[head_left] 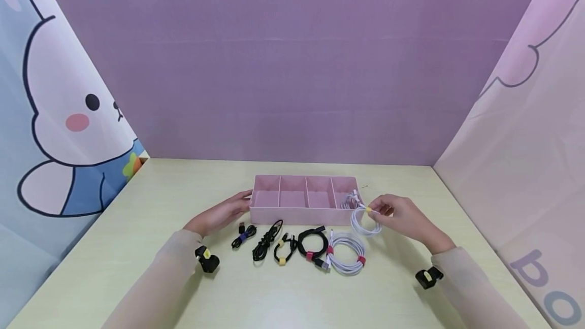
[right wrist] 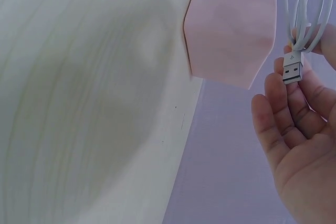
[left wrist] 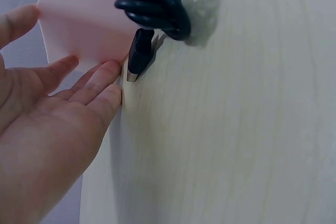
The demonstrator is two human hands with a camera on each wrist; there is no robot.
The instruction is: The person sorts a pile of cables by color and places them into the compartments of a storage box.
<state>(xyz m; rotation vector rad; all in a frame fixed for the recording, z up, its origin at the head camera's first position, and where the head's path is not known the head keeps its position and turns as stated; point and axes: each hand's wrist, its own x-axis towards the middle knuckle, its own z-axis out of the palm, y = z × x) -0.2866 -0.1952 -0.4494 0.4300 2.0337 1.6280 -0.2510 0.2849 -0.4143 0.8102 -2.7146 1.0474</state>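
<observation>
My right hand (head_left: 402, 215) pinches a coiled white USB cable (head_left: 365, 223) at its yellow tie, in front of the right end of a pink divided box (head_left: 297, 216). The cable's USB plug (right wrist: 293, 69) hangs below the fingers in the right wrist view. More white cable (head_left: 348, 202) shows inside the box's rightmost compartment. At the box's left end, my left hand (head_left: 228, 212) rests its fingertips against the side wall, fingers extended. Close to those fingertips lies a black cable with a purple tie (head_left: 244, 236), its plug (left wrist: 140, 55) pointing toward the hand in the left wrist view.
Along the box's front lie a black cable bundle (head_left: 266, 241), a short black cable with a yellow tie (head_left: 284, 250), a black coil with a red tie (head_left: 313, 243) and a white coil with red ties (head_left: 347, 254). A purple backdrop (head_left: 292, 65) rises behind the table (head_left: 292, 303).
</observation>
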